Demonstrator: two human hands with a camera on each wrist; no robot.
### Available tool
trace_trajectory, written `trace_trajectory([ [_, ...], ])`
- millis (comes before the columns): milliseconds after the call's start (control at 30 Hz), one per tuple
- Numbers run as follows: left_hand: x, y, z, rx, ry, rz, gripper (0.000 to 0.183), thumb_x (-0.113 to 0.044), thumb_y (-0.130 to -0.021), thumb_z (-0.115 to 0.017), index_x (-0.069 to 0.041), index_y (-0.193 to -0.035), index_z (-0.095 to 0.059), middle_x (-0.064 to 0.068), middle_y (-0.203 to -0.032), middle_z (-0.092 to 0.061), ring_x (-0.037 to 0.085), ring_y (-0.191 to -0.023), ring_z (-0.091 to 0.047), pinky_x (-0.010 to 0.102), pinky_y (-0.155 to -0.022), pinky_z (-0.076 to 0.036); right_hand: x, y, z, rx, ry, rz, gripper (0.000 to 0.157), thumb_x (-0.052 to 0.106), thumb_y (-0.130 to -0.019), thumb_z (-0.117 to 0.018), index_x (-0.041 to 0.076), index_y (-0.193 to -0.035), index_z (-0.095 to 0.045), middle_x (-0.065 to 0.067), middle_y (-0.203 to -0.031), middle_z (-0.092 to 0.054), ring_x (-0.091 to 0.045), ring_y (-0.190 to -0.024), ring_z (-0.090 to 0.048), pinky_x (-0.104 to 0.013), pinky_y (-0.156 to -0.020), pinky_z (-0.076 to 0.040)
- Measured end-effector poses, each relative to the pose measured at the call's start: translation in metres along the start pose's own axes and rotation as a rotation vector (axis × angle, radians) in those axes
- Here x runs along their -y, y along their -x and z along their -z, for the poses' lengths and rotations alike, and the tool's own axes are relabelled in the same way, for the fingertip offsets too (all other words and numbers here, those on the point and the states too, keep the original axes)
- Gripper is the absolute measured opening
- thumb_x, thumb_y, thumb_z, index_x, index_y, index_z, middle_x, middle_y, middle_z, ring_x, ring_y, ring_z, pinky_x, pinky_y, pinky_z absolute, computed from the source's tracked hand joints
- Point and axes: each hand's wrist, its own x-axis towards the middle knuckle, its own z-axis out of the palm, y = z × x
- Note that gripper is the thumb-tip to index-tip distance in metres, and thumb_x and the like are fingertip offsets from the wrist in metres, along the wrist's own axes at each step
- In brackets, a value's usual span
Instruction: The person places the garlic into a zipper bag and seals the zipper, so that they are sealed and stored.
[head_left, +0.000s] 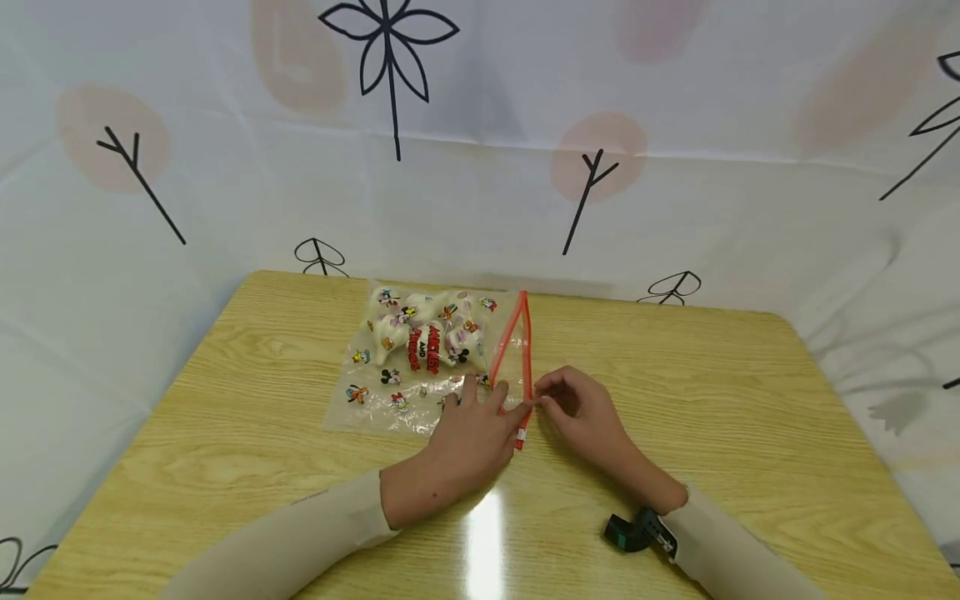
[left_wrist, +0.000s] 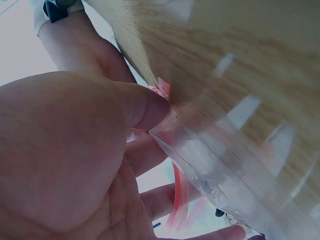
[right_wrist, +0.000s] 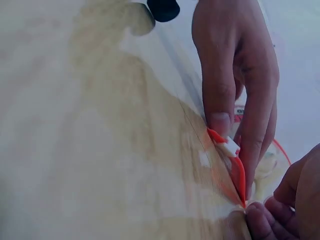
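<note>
A clear zip bag (head_left: 408, 400) printed with cartoon figures lies on the table, with several white bulbs that look like garlic (head_left: 390, 333) inside. Its red zip strip (head_left: 527, 333) runs down the right side, parted into two strands over its upper part. A white slider (right_wrist: 230, 146) sits near the strip's lower end. My left hand (head_left: 476, 433) lies over the lower right of the bag and pinches the mouth between thumb and fingers. From the right, my right hand (head_left: 588, 417) pinches the red edge with thumb and forefinger, just beyond the left thumb.
A wood-grain table (head_left: 712, 400) carries the bag. Behind it hangs a white cloth (head_left: 480, 200) with plant drawings. A black device (head_left: 633, 531) is strapped at my right wrist, close above the tabletop. Light sleeves (head_left: 300, 533) cover both forearms.
</note>
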Motion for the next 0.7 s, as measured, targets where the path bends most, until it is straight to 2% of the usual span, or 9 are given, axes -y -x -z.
trace_trajectory([
  [233, 0.000, 0.000, -0.001, 0.012, 0.022, 0.006, 0.044, -0.041, -0.109, -0.055, -0.033, -0.152, -0.060, 0.007, -0.154, -0.057, 0.050, -0.138, -0.048, 0.058, -0.095, -0.055, 0.014, 0.013, 0.004, 0.026, 0.019, -0.170, 0.015, -0.007, -0.097, -0.069, 0.000, -0.110, -0.071, -0.011, -0.103, -0.075, -0.021, -0.090, -0.073, -0.024, -0.076, -0.058],
  [367, 0.001, 0.000, -0.001, 0.017, 0.058, 0.014, 0.044, -0.039, -0.109, -0.053, -0.033, -0.152, -0.059, 0.007, -0.158, -0.054, 0.052, -0.141, -0.046, 0.060, -0.098, -0.054, 0.025, 0.019, 0.005, 0.053, 0.017, -0.225, 0.015, -0.005, -0.097, -0.070, 0.000, -0.111, -0.071, -0.010, -0.103, -0.076, -0.021, -0.091, -0.073, -0.025, -0.076, -0.059],
  [533, 0.004, 0.002, 0.000, 0.023, 0.136, 0.019, 0.049, -0.041, -0.109, -0.056, -0.030, -0.157, -0.055, 0.003, -0.172, -0.034, 0.057, -0.145, -0.040, 0.062, -0.102, -0.051, 0.030, 0.022, 0.002, 0.070, 0.029, -0.250, 0.017, -0.007, -0.096, -0.070, 0.001, -0.111, -0.071, -0.009, -0.102, -0.076, -0.020, -0.090, -0.075, -0.026, -0.077, -0.060],
  [700, 0.008, 0.004, -0.003, 0.014, 0.152, -0.010, 0.061, -0.046, -0.106, -0.061, -0.030, -0.163, -0.045, -0.001, -0.179, -0.014, 0.057, -0.145, -0.040, 0.062, -0.101, -0.052, 0.025, 0.023, -0.005, 0.053, 0.043, -0.252, 0.016, -0.006, -0.095, -0.071, 0.001, -0.109, -0.073, -0.008, -0.102, -0.077, -0.018, -0.087, -0.075, -0.025, -0.076, -0.060],
])
